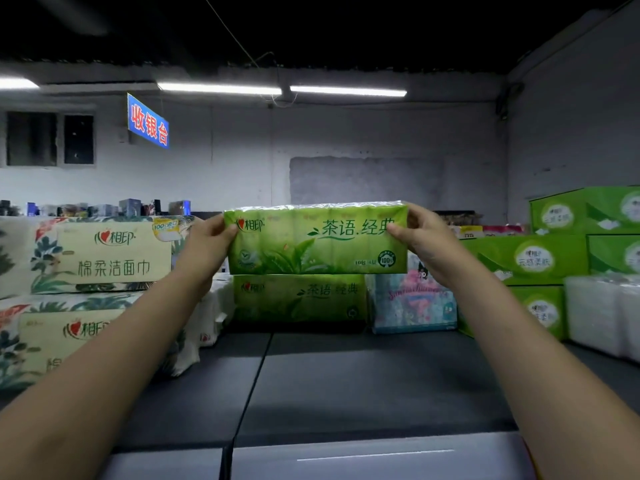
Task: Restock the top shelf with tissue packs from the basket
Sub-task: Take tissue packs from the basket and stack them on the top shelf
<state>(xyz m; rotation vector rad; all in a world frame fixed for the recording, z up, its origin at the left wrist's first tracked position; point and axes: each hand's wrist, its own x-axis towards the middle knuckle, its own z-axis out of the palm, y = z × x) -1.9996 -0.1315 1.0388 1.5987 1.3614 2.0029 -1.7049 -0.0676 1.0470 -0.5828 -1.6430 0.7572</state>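
Head view: my left hand (207, 239) and right hand (420, 237) grip the green tissue pack (315, 242) by its ends. Next, I should lay it flat on the bottom pack (299, 297).

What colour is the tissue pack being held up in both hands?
The plastic-wrapped tissue pack is green with leaf artwork; head view.

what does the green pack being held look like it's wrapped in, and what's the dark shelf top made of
Green tissue pack: thin glossy printed plastic film; its top edge is crinkled and catches bright glare. Shelf top: dark grey matte panels with a seam between them, probably painted metal or laminate; the look leaves it open.
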